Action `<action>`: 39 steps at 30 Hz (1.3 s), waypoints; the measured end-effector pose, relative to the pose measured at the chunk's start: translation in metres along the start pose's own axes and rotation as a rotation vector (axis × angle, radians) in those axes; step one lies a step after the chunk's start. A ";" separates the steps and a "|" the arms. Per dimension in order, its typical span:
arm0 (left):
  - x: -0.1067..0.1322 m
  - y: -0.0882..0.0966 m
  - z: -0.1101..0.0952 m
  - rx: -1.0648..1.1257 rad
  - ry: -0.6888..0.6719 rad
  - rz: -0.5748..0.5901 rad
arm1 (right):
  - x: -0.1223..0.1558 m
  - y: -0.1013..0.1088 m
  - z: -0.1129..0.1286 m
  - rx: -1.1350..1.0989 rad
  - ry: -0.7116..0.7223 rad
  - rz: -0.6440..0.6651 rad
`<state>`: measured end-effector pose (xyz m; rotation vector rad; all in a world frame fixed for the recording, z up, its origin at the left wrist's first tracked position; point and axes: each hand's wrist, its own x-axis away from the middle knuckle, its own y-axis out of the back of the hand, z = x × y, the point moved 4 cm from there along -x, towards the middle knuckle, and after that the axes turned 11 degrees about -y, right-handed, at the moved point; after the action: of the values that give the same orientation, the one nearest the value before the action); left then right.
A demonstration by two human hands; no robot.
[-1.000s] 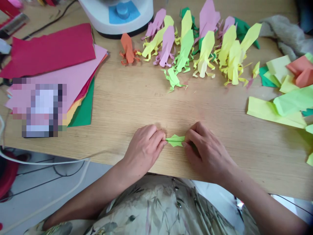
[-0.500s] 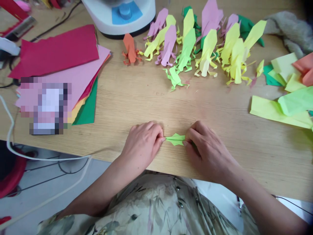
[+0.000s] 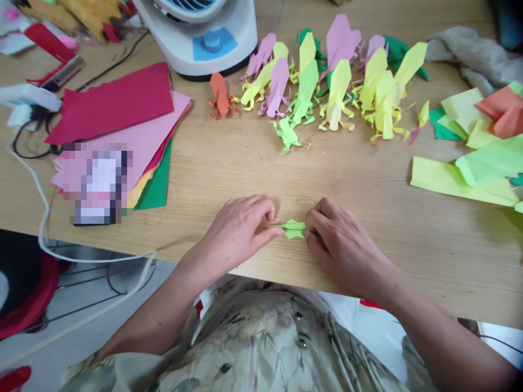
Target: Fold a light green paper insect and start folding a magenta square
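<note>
A small light-green folded paper piece [image 3: 292,228] lies flat on the wooden table [image 3: 253,169] near its front edge. My left hand [image 3: 241,231] pinches the piece's thin left tip between thumb and fingers. My right hand [image 3: 343,247] is closed over its right end and hides that part. Both hands rest on the table, almost touching each other across the paper.
Several folded paper figures [image 3: 327,81] in pink, yellow, green and orange stand in a row at the back. A stack of coloured sheets [image 3: 122,125] lies at left, cut paper pieces [image 3: 469,163] at right, a white fan base [image 3: 204,38] behind, a grey cloth [image 3: 469,51] at back right.
My left thumb has slid further along the green piece's left tip. The camera has tilted a little, showing more of the back left of the table. The paper stays where it was.
</note>
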<state>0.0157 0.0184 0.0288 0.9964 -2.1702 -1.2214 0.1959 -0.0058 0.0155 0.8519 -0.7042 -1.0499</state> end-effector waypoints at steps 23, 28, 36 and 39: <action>-0.024 -0.014 -0.007 -0.020 -0.132 -0.074 | 0.001 -0.001 -0.001 0.034 -0.003 -0.017; -0.025 -0.019 -0.010 0.044 -0.157 -0.065 | 0.002 -0.001 -0.001 0.011 0.022 -0.024; -0.021 -0.026 -0.008 -0.057 -0.190 -0.031 | 0.010 0.003 -0.009 -0.133 0.011 -0.041; -0.021 -0.026 -0.008 -0.067 -0.193 -0.033 | 0.017 0.006 -0.015 -0.247 -0.004 -0.078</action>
<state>0.0436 0.0211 0.0093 0.9237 -2.2481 -1.4499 0.2166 -0.0167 0.0147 0.6680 -0.5348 -1.1813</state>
